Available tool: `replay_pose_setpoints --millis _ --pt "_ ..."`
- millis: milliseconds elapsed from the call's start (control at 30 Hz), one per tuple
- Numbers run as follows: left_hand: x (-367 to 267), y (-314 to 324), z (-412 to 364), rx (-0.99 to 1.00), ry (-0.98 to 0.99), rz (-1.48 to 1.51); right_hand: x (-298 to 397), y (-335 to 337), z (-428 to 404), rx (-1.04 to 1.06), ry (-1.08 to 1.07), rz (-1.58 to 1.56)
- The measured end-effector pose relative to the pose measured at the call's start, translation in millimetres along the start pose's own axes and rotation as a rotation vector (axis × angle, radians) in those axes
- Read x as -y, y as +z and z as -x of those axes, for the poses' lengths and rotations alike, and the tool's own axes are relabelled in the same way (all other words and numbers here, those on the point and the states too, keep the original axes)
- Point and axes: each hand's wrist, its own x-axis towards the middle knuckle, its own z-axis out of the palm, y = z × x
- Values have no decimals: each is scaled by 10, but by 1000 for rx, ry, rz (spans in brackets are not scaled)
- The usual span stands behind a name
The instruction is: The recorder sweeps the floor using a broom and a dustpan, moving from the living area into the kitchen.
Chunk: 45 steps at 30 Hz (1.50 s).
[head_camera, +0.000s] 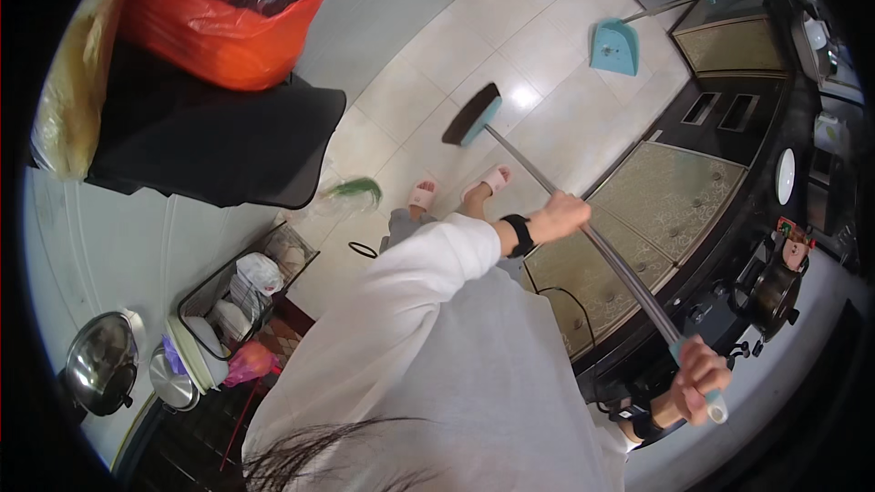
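A broom with dark bristles and a light blue head rests on or just above the tiled floor, its metal handle slanting down to the right. My left hand is closed around the middle of this handle. Near its upper end, my right hand grips the light blue and white handle grip. Beyond the broom, a light blue dustpan stands on the floor with small bits of debris in it. A clear plastic bag with something green lies left of my feet in pink slippers.
A black panel or tabletop bears an orange-red plastic bag at upper left. Below it stands a wire rack with bags and dishes. Along the right runs a cabinet under a counter with a dark pot and a white plate.
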Motion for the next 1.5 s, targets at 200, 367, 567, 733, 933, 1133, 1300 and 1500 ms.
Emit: replay_pose_setpoints --millis 200,367,567,733,933,1133,1300,1500 --pt "-187 -201 -414 -120 1 -47 2 -696 -274 43 -179 -223" --pt "911 -610 -32 14 -465 -108 -1094 -184 -947 202 -23 -387" --pt "755 -382 286 -335 -357 138 -981 133 -1456 529 16 -411" --pt "135 -90 -503 -418 -240 225 -395 -294 -1621 715 -82 -267" --pt "-359 -63 -1073 -231 -114 206 53 -932 -1224 561 -192 -116" --pt "226 -274 -1148 45 -145 -223 -366 -872 -767 -62 -142 -43" --pt "1420 -621 -916 -187 -282 -289 -1453 -238 -949 -89 39 -240" --pt "656 -34 -1088 -20 -16 27 -634 -666 -699 70 53 4"
